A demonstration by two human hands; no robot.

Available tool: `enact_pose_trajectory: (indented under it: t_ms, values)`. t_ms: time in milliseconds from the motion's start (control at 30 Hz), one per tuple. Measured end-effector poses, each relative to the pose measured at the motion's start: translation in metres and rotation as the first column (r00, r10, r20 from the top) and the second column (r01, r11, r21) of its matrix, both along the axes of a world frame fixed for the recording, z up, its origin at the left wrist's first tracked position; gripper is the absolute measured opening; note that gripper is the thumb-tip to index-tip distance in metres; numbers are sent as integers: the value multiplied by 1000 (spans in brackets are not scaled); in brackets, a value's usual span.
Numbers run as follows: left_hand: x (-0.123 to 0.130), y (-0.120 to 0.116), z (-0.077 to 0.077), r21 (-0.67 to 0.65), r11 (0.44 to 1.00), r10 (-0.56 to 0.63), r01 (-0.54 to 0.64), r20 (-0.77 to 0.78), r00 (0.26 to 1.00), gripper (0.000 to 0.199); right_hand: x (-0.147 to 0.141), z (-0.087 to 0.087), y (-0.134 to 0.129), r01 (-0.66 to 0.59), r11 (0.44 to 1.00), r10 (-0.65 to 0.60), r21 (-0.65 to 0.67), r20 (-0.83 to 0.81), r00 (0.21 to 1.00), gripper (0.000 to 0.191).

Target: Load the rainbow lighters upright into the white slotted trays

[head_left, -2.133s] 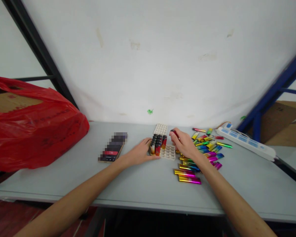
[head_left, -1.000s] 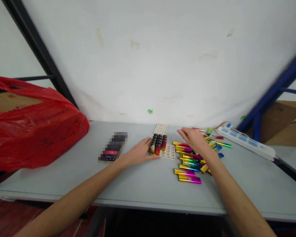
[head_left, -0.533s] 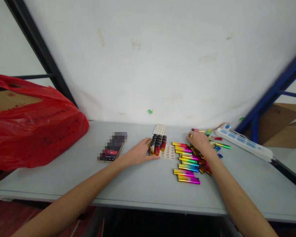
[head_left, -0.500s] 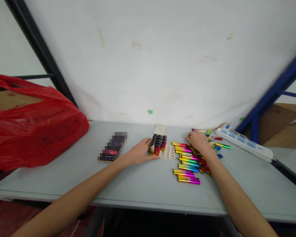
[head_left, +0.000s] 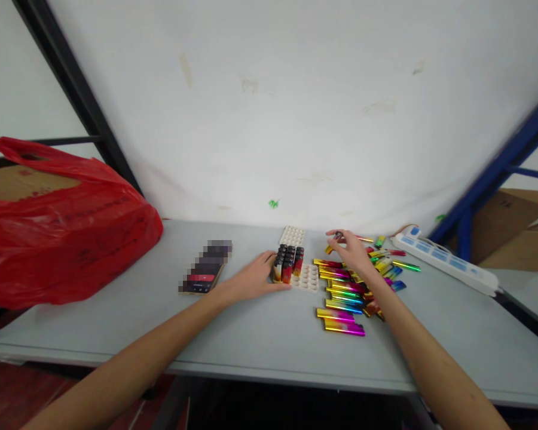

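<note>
In my right hand (head_left: pixel 350 249), a lighter (head_left: pixel 329 248) tilts, its long axis slanting from the dark end up at the fingers down to the gold end, which points left and towards me. That hand is raised just off the worktop (head_left: pixel 251 334), palm down, nearly closed, thumb and fingers pinching the lighter; the forearm comes in from the near right. My left hand (head_left: pixel 253 278) lies low and half open, thumb along the near side and fingers behind the standing lighters (head_left: pixel 289 263), which are upright, dark ends up, in the white tray (head_left: pixel 311 278). Beyond them sits a second tray (head_left: pixel 293 235). Half a second ago my right hand was down in the loose lighters (head_left: pixel 339 315); now it has lifted leftward, the lighter in view. The phone (head_left: pixel 201 272) is left of my left hand, the power strip (head_left: pixel 448 261) right of my right.
</note>
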State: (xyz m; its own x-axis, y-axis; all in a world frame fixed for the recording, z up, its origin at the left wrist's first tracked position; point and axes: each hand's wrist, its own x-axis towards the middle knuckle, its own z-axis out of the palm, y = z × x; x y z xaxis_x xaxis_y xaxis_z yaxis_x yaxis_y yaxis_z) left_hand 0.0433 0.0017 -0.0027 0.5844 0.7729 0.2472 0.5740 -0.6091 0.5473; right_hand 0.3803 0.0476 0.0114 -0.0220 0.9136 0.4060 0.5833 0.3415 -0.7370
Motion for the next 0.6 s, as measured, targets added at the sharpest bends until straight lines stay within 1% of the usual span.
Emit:
enact_pose_trajectory:
  t_ms: [33,100,167,333,467,600]
  values:
    - [0,0,0,0,1000,0,0,1,1000,83,-5,2,-3,-51,998,48,-25,-109,993,43]
    - [0,0,0,-4,1000,1,-1,1,1000,82,-15,6,-10,-154,984,125,-83,-286,950,59]
    - [0,-1,1,-8,1000,0,0,0,1000,81,-25,10,-18,-239,964,178,-120,-377,909,65]
    - [1,-3,4,-9,1000,6,-6,-10,1000,80,-37,19,-31,-357,923,266,-141,-435,860,62]
    - [1,-3,5,-8,1000,-7,7,-7,1000,79,-38,24,-32,-345,927,254,-146,-431,866,66]
    - [0,-2,4,-9,1000,-2,2,-7,1000,81,-43,27,-34,-358,927,283,-113,-417,864,61]
